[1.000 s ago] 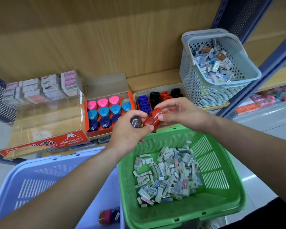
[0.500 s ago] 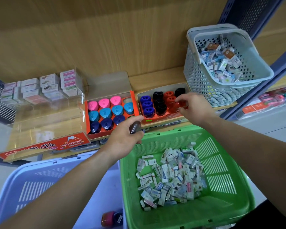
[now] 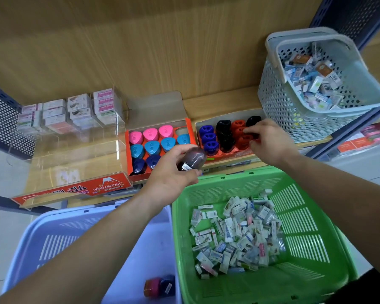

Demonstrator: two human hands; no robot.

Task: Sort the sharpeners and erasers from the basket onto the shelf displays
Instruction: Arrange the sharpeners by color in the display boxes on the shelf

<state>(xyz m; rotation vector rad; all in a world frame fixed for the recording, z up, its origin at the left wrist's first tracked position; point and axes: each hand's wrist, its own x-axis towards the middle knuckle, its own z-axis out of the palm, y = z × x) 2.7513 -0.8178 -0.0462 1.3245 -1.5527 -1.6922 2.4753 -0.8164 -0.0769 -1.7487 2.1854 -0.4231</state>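
My left hand (image 3: 173, 172) grips a dark brown sharpener (image 3: 192, 159) with a barcode sticker, held in front of the shelf edge. My right hand (image 3: 266, 141) reaches into the right display box (image 3: 226, 160), fingertips curled at a red sharpener (image 3: 244, 141) in the row of red ones, beside blue and black sharpeners. The orange display box (image 3: 190, 130) to the left holds pink, light blue and dark blue sharpeners. A green basket (image 3: 298, 216) below holds many small wrapped erasers (image 3: 235, 233).
A lilac basket (image 3: 59, 229) at lower left holds two sharpeners (image 3: 159, 286). A grey perforated basket (image 3: 294, 110) with boxed erasers stands on the shelf at right. A clear acrylic display (image 3: 75, 132) with stacked eraser boxes stands at left. A blue shelf upright (image 3: 355, 126) runs along the right.
My right hand took the red sharpener from beside my left hand to the right display box and is setting it in the red row. My left hand has lifted the brown sharpener slightly.
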